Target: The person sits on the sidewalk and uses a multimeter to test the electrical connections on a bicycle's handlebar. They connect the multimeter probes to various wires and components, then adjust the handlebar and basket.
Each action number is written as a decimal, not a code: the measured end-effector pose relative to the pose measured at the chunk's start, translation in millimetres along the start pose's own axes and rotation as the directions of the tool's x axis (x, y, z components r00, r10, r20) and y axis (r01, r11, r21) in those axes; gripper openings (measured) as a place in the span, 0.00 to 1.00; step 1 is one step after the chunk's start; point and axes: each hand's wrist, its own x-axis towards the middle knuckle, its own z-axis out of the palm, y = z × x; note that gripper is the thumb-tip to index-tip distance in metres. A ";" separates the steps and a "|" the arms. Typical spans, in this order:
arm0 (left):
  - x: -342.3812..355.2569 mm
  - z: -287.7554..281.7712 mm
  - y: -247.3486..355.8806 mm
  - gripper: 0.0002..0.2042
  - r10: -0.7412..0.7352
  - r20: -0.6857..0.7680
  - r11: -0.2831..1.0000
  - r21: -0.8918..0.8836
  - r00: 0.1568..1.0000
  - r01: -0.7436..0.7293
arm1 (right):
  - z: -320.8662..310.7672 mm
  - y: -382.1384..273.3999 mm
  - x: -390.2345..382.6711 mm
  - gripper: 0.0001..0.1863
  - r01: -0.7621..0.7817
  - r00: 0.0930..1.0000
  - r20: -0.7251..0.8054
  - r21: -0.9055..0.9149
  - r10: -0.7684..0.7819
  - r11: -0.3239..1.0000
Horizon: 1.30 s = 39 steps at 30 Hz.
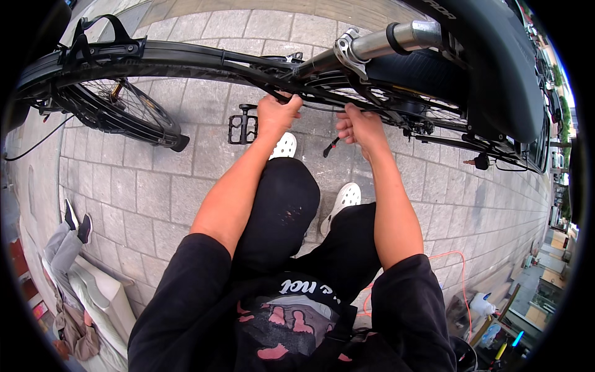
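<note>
A black bicycle [186,56] stands crosswise in front of me. Under its frame a thin black cable [322,108] runs between my hands. My left hand [277,116] is closed near the crank area, thumb and fingers on the cable; the frame hides part of the fingers. Close to the rear wheel, my right hand [364,131] pinches the cable between thumb and forefinger, its other fingers curled. Below those fingers dangles a short lead with a small black plug [330,149], with a touch of red. A black pedal [243,128] sits left of my left hand.
The saddle [505,74] and silver seat post [403,38] rise at the upper right. A front wheel [124,111] is at the left. A person sits on a pale sofa [102,288] at lower left. An orange cord [462,273] lies on the paving, near tools [502,350] at lower right.
</note>
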 end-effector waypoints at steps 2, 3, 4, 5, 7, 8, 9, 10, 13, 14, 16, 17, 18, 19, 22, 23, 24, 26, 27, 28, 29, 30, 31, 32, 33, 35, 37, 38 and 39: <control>2.4 2.6 -6.5 0.11 0.050 -0.016 0.998 -0.044 0.999 -0.051 | -0.5 0.3 0.0 0.25 0.004 1.000 0.005 0.002 -0.004 1.000; 3.3 3.5 -9.4 0.11 0.053 -0.030 0.997 -0.061 0.998 -0.055 | 0.1 -0.3 -0.2 0.25 0.003 1.000 0.004 0.003 -0.003 1.000; 3.6 4.7 -11.6 0.10 0.055 -0.042 0.995 -0.077 0.998 -0.059 | 0.5 -1.1 -1.3 0.25 0.002 1.000 0.001 0.006 -0.002 1.000; 4.0 5.9 -13.9 0.10 0.058 -0.054 0.994 -0.092 0.997 -0.063 | 0.9 -1.9 -1.7 0.25 0.000 1.000 -0.002 0.009 0.000 1.000; 7.4 9.3 -18.8 0.10 0.040 -0.072 0.986 -0.161 0.997 -0.051 | 1.5 -2.8 -0.9 0.25 -0.004 1.000 -0.004 0.012 0.004 1.000; 8.5 10.8 -20.3 0.09 0.030 -0.082 0.980 -0.195 0.996 -0.046 | 1.9 -3.2 -0.5 0.25 -0.005 1.000 -0.005 0.014 0.005 1.000; 8.8 11.8 -22.1 0.09 0.001 -0.084 0.974 -0.228 0.996 -0.020 | 2.2 -3.5 -0.3 0.24 -0.004 1.000 -0.002 0.018 0.005 1.000; 6.9 12.8 -19.7 0.08 -0.029 -0.084 0.965 -0.261 0.996 0.006 | 2.1 -2.9 -0.2 0.24 -0.004 1.000 -0.001 0.022 0.005 1.000; 5.9 12.5 -21.8 0.08 -0.154 -0.060 0.931 -0.344 0.986 0.124 | 4.8 -2.7 1.4 0.24 -0.033 0.999 0.008 0.033 0.033 0.999; 5.3 12.1 -22.9 0.09 -0.202 -0.047 0.913 -0.370 0.978 0.171 | 6.7 -3.1 1.7 0.23 -0.048 0.999 0.011 0.035 0.048 0.998; 0.4 10.1 -24.0 0.09 -0.199 -0.020 0.893 -0.416 0.980 0.173 | 19.9 -4.2 1.6 0.22 -0.071 0.997 0.011 0.032 0.070 0.997; -1.0 9.0 -24.3 0.10 -0.196 -0.007 0.881 -0.439 0.980 0.174 | 27.0 -4.8 2.2 0.21 -0.081 0.997 0.011 0.031 0.081 0.996; -0.3 8.0 -25.5 0.09 -0.147 0.011 0.889 -0.437 0.989 0.137 | 32.3 -5.1 5.9 0.20 -0.080 0.997 0.017 0.066 0.079 0.995; -1.1 5.4 -26.1 0.08 -0.100 0.027 0.896 -0.432 0.995 0.102 | 38.6 -3.1 12.0 0.18 -0.082 0.996 0.025 0.102 0.080 0.991; 0.1 -2.8 -26.9 0.08 -0.031 0.078 0.917 -0.394 0.996 0.059 | 59.8 2.0 26.1 0.15 -0.128 0.988 0.111 0.208 0.107 0.970; 1.5 -5.4 -27.5 0.08 -0.017 0.090 0.925 -0.378 0.996 0.050 | 67.4 4.0 29.8 0.14 -0.151 0.982 0.149 0.243 0.117 0.958; 2.6 -7.9 -28.2 0.09 -0.003 0.104 0.931 -0.362 0.995 0.041 | 75.9 7.4 33.2 0.13 -0.170 0.974 0.193 0.298 0.115 0.939; 5.7 -10.5 -33.0 0.10 0.003 0.098 0.946 -0.324 0.995 0.029 | 90.1 12.3 42.1 0.12 -0.206 0.956 0.276 0.400 0.097 0.893; 5.4 -12.1 -34.9 0.11 0.003 0.104 0.943 -0.331 0.995 0.032 | 93.6 15.6 48.3 0.11 -0.186 0.960 0.272 0.455 0.063 0.871; 4.6 -14.3 -33.5 0.12 0.002 0.109 0.940 -0.340 0.994 0.035 | 96.6 16.4 51.3 0.11 -0.190 0.961 0.266 0.454 0.071 0.871; 3.9 -17.3 -30.2 0.12 -0.044 0.120 0.942 -0.327 0.992 0.081 | 98.8 17.2 54.2 0.12 -0.194 0.962 0.260 0.454 0.079 0.870; 2.9 -15.6 -29.9 0.11 -0.028 0.114 0.947 -0.315 0.993 0.063 | 100.2 17.8 57.2 0.13 -0.198 0.964 0.253 0.454 0.087 0.869; 1.4 -15.5 -31.6 0.11 -0.015 0.104 0.953 -0.298 0.994 0.046 | 104.2 18.1 54.4 0.12 -0.162 0.974 0.215 0.436 0.072 0.885; 1.4 -15.8 -33.9 0.11 -0.002 0.095 0.959 -0.281 0.995 0.028 | 107.2 18.2 56.3 0.12 -0.098 0.983 0.183 0.415 0.022 0.904; 8.4 -15.3 -41.1 0.11 0.108 0.090 0.955 -0.288 0.990 -0.078 | 109.8 18.1 58.5 0.11 -0.034 0.988 0.152 0.392 -0.028 0.919; 8.7 -13.8 -41.2 0.11 0.113 0.097 0.955 -0.286 0.989 -0.081 | 115.7 17.7 55.9 0.10 0.071 0.990 0.089 0.383 -0.113 0.921; 9.1 -11.4 -39.6 0.12 0.101 0.081 0.959 -0.274 0.992 -0.075 | 120.9 16.9 51.3 0.09 0.100 0.991 0.046 0.401 -0.129 0.911; 9.6 -10.2 -38.1 0.13 0.086 0.061 0.963 -0.263 0.994 -0.067 | 123.4 16.6 50.0 0.09 0.116 0.990 0.024 0.410 -0.138 0.905; 9.8 -8.9 -36.6 0.14 0.071 0.041 0.966 -0.252 0.997 -0.058 | 126.1 17.0 49.6 0.09 0.121 0.990 0.011 0.427 -0.139 0.896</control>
